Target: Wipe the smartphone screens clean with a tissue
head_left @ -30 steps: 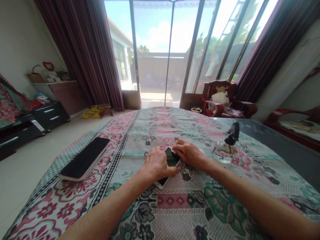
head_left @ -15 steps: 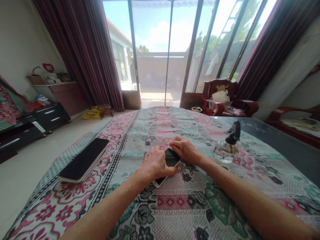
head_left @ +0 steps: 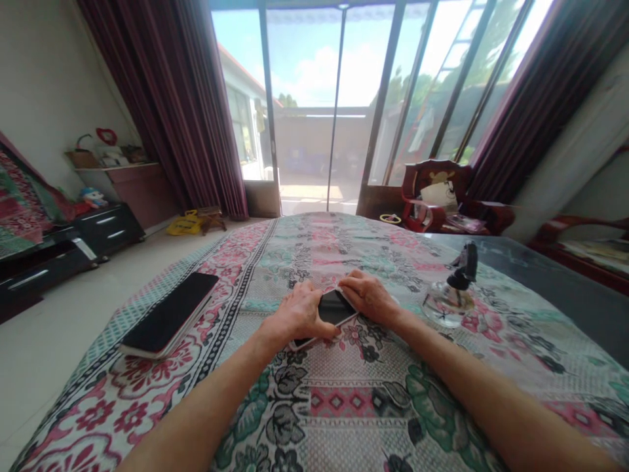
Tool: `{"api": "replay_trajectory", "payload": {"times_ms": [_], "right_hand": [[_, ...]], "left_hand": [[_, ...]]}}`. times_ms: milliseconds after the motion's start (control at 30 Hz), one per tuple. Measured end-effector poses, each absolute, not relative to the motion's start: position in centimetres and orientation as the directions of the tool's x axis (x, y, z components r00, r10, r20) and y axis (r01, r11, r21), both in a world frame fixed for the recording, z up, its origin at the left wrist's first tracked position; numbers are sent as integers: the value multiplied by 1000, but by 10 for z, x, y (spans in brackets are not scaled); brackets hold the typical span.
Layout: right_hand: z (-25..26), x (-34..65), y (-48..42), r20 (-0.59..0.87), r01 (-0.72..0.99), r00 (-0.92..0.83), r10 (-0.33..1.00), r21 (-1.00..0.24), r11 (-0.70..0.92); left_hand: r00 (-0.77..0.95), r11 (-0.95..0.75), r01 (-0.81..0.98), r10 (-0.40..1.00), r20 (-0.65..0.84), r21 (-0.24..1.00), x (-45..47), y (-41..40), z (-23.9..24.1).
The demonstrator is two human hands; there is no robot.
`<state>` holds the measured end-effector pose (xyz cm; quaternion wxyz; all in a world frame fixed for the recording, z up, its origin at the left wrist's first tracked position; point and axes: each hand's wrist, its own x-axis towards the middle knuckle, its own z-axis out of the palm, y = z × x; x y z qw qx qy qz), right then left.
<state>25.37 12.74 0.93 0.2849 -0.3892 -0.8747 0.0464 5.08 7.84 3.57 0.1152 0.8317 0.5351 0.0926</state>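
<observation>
A white-edged smartphone (head_left: 336, 308) with a dark screen lies slantwise on the patterned tablecloth. My left hand (head_left: 301, 312) is closed across its near left part, thumb along the lower edge and fingers over the upper edge. At the far right end, my right hand (head_left: 367, 294) has its fingers bent together on the phone's corner; its fingertips are partly hidden. A small pale patch shows beside the right wrist, too little to name. To the left lies a larger black-screened device (head_left: 171, 314) on a pale base. A clear spray bottle (head_left: 448, 303) with a black trigger top stands to the right.
The floral tablecloth (head_left: 344, 432) covers a table with a rounded far edge. Beyond it are glass doors (head_left: 307, 151) and a wooden armchair (head_left: 437, 196). On the left stand a black cabinet (head_left: 111, 226) and a yellow bag (head_left: 184, 223) on the floor.
The phone has turned slightly between my hands, its near end shifting left and away from me. My left hand has moved a little left with it. The view has shifted slightly.
</observation>
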Motion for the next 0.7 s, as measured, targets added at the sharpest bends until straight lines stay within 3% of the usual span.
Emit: {"api": "replay_trajectory", "payload": {"times_ms": [133,467,700], "right_hand": [[6,252,132,473,684,-512,718,-281,673],[7,268,116,511,525,-601,615,-328,786],[4,258,129,513,622,-530,675,-306,721]], "left_hand": [[459,-443,833,888,35,331,44,87,32],[497,-478,815,867,32,327,29,97,33],[501,-484,819,865,27,309,29,99,32]]}}
